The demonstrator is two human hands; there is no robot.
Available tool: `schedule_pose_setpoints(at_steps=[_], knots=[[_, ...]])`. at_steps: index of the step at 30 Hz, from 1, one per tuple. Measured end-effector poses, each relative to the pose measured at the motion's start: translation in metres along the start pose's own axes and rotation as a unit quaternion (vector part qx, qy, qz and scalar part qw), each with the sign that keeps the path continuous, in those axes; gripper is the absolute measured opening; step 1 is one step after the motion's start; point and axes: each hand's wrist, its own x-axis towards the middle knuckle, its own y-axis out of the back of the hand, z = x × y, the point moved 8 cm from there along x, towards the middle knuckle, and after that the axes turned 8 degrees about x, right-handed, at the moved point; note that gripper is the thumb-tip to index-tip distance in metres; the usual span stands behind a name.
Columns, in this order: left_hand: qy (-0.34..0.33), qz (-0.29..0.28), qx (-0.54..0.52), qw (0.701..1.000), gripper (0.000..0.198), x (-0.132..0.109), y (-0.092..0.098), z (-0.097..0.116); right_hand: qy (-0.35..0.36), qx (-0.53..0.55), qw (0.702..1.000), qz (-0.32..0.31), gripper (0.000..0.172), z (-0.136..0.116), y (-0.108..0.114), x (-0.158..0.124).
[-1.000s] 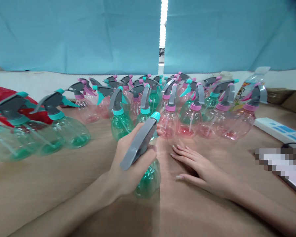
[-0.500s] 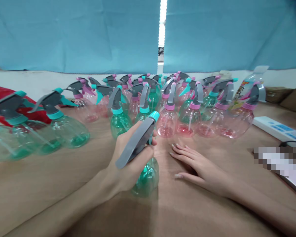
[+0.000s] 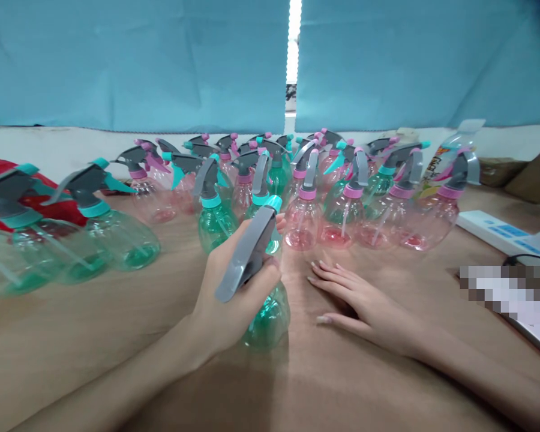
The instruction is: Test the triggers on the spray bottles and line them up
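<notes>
My left hand [image 3: 238, 288] is wrapped round the neck of a green spray bottle [image 3: 270, 321] with a grey head and turquoise nozzle. The nozzle points away from me, and the palm and fingers hide its collar and most of the trigger. To the right, my right hand [image 3: 353, 300] lies on the brown tabletop [image 3: 342, 384], palm down with its fingers stretched out, holding nothing. A pink spray bottle [image 3: 302, 228] stands just beyond the hands, and another green spray bottle [image 3: 216, 222] is behind my left hand.
Several pink and green spray bottles crowd the back of the table. More green spray bottles [image 3: 130, 240] stand at the left before a red bag [image 3: 49, 180]. On the right are a labelled drink bottle [image 3: 450, 159], a white power strip [image 3: 499, 231] and a blurred-out flat object [image 3: 517, 306].
The held spray bottle has shifted slightly up and away from me in my left hand. My right hand stays flat on the table. The whole view has drifted a little.
</notes>
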Motion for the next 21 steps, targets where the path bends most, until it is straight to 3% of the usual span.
schedule_pose_setpoints(at_steps=[9, 21], knots=[[-0.004, -0.019, -0.012, 1.0, 0.045, 0.0, -0.0024, -0.0001, 0.001, 0.008, 1.0, 0.007, 0.063, -0.0001, 0.0009, 0.0003], [0.003, -0.006, -0.006, 1.0, 0.041, 0.003, -0.0018, 0.005, -0.004, 0.009, 1.0, 0.001, 0.063, -0.0008, 0.0007, 0.0005]])
